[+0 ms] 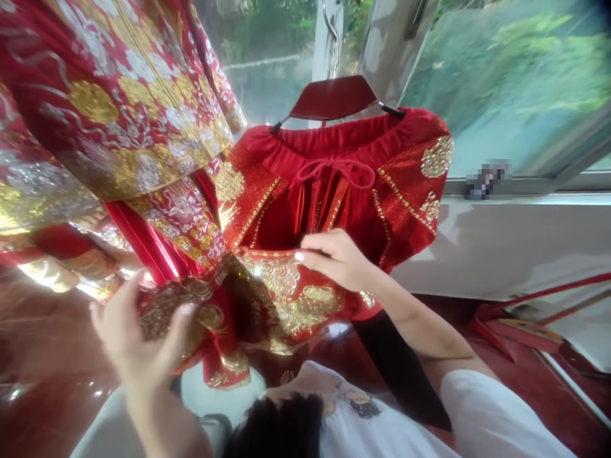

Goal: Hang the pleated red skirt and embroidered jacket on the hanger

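Observation:
A red skirt (pixel 267 149) with gold sequin embroidery hangs by clips from a dark red hanger (pixel 334 97). A thin bow is tied at its gathered waistband. My right hand (pixel 337 257) pinches the upper edge of a gold-embroidered front panel (pixel 305 305), drawn out toward me. At the lower left, my left hand (pixel 143 337) has its thumb and fingers spread around a shaded embroidered part of the cloth (pixel 176 308). Whether the left fingertips touch the cloth is unclear. The panel's lower end hangs over a round white surface (pixel 191 388).
Red garments with silver and gold embroidery (pixel 143 95) hang close on the left. Behind the skirt are windows (pixel 515 83) and a sill (pixel 548 198) bearing a small blurred item (pixel 487 180). A red long-handled thing (pixel 520 327) lies at the right.

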### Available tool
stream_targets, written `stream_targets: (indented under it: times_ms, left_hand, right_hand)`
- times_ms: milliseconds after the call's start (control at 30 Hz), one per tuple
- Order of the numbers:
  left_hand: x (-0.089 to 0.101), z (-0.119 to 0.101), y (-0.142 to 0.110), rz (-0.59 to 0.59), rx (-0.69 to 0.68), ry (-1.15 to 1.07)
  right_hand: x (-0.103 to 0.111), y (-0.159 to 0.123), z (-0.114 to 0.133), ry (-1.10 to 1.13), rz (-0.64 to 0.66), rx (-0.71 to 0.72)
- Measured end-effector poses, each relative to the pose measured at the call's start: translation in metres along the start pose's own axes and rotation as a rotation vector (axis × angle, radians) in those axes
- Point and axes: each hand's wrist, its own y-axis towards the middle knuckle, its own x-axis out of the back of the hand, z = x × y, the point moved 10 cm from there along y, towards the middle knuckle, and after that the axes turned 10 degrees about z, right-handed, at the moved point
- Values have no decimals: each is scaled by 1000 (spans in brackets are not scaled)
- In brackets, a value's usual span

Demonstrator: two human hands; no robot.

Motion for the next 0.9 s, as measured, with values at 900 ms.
stream_targets:
  times_ms: [900]
  left_hand:
    - [-44,79,187,458,58,-627]
  right_hand:
    - [-11,115,32,-233,54,-53]
